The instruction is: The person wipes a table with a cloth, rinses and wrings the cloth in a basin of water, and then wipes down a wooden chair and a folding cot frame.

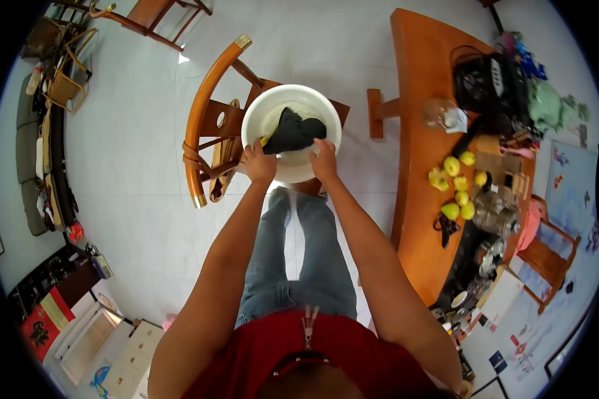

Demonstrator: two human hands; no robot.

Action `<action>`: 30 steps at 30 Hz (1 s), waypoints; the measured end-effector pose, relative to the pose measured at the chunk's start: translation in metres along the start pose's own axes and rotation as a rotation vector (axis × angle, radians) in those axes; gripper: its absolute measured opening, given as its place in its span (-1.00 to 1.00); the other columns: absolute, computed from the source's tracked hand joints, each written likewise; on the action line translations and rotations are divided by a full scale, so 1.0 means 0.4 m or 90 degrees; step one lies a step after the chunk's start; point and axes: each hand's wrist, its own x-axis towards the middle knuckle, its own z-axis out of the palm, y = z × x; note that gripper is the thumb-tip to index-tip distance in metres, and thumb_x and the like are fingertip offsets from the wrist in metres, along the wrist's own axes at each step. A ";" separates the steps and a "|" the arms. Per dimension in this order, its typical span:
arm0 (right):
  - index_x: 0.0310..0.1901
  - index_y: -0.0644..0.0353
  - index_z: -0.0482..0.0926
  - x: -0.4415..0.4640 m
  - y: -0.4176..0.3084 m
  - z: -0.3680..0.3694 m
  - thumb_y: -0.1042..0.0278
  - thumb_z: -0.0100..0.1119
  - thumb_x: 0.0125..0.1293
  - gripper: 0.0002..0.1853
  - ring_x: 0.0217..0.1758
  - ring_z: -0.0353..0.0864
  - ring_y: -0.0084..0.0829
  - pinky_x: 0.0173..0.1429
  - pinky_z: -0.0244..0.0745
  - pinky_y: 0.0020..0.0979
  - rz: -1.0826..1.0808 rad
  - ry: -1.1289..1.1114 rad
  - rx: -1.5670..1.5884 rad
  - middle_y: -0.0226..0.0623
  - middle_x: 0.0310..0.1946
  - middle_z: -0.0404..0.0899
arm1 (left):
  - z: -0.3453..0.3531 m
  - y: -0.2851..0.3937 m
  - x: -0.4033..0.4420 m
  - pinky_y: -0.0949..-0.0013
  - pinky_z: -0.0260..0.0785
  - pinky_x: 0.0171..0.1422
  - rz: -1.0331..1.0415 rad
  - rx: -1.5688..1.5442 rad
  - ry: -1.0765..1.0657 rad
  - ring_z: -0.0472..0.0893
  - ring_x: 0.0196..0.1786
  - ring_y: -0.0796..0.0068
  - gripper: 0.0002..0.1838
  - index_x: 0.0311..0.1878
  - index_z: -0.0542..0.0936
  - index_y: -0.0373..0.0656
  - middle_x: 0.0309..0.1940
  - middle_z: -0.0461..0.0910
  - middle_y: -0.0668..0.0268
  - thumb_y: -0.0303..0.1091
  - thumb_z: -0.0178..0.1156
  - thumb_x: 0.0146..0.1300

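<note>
A white basin rests on a wooden chair in front of me, and a dark cloth lies bunched inside it, with a small yellow patch at its left end. My left hand reaches over the near left side of the basin, its fingers closed on the cloth's lower left end. At the near right side, my right hand has its fingers curled in at the cloth's right edge. Both fingertips are small and partly hidden by the hands. Some pale, wet-looking surface shows around the cloth.
The wooden chair's curved armrest rises left of the basin. On the right, a wooden table carries yellow-green fruit, a black bag and glassware. A long bench lines the left wall.
</note>
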 end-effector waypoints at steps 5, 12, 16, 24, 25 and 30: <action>0.36 0.14 0.40 0.087 0.088 0.079 0.22 0.10 0.44 -0.50 0.49 0.18 0.03 0.52 0.12 -0.14 0.139 -0.026 0.042 0.13 0.42 0.19 | 0.140 -0.007 0.055 -0.11 0.28 0.38 0.159 0.038 -0.085 0.06 0.52 -0.24 -0.01 0.56 0.14 0.27 0.59 -0.10 0.03 -0.09 0.43 0.07; 0.54 -0.06 0.11 0.152 0.101 0.152 0.00 -0.18 0.58 -0.41 0.55 0.11 -0.17 0.49 0.17 -0.13 0.327 0.013 0.441 -0.22 0.53 0.10 | 0.290 -0.009 0.164 0.10 0.42 0.25 0.191 -0.027 -0.156 0.38 0.35 -0.13 -0.20 0.50 0.25 0.04 0.51 0.12 -0.01 -0.50 0.23 0.14; 0.34 0.00 0.38 0.168 0.089 0.183 -0.12 -0.13 0.55 -0.49 0.22 0.46 -0.20 0.24 0.43 -0.08 0.525 -0.026 0.826 -0.27 0.25 0.42 | 0.204 0.074 0.148 0.09 0.47 0.05 0.123 -0.359 -0.191 0.62 0.01 -0.02 -0.56 0.10 0.56 -0.13 -0.09 0.64 0.00 -0.44 0.20 0.07; 0.01 0.06 0.57 0.197 0.100 0.187 -0.11 0.09 0.46 -0.60 -0.09 0.63 -0.37 -0.02 0.61 -0.26 0.455 -0.307 1.165 -0.32 -0.15 0.62 | -0.013 0.168 0.084 0.04 0.49 -0.18 0.174 -0.202 -0.300 0.67 -0.29 -0.04 -0.61 -0.14 0.64 -0.19 -0.45 0.65 0.03 -0.11 0.31 0.05; -0.02 0.07 0.57 0.200 0.125 0.195 -0.11 0.09 0.46 -0.60 -0.10 0.63 -0.38 -0.02 0.61 -0.29 0.447 -0.320 1.137 -0.31 -0.17 0.63 | -0.005 0.166 0.090 0.03 0.49 -0.19 0.171 -0.192 -0.308 0.67 -0.30 -0.05 -0.61 -0.17 0.65 -0.19 -0.48 0.65 0.04 -0.08 0.31 0.06; -0.08 0.16 0.57 0.190 0.009 0.173 -0.09 0.13 0.45 -0.59 -0.15 0.61 -0.43 -0.01 0.56 -0.36 0.549 -0.098 0.845 -0.35 -0.22 0.63 | 0.065 0.119 0.150 -0.01 0.49 -0.14 0.061 -0.148 -0.207 0.67 -0.29 -0.11 -0.52 -0.19 0.68 -0.29 -0.43 0.66 -0.07 0.03 0.17 0.26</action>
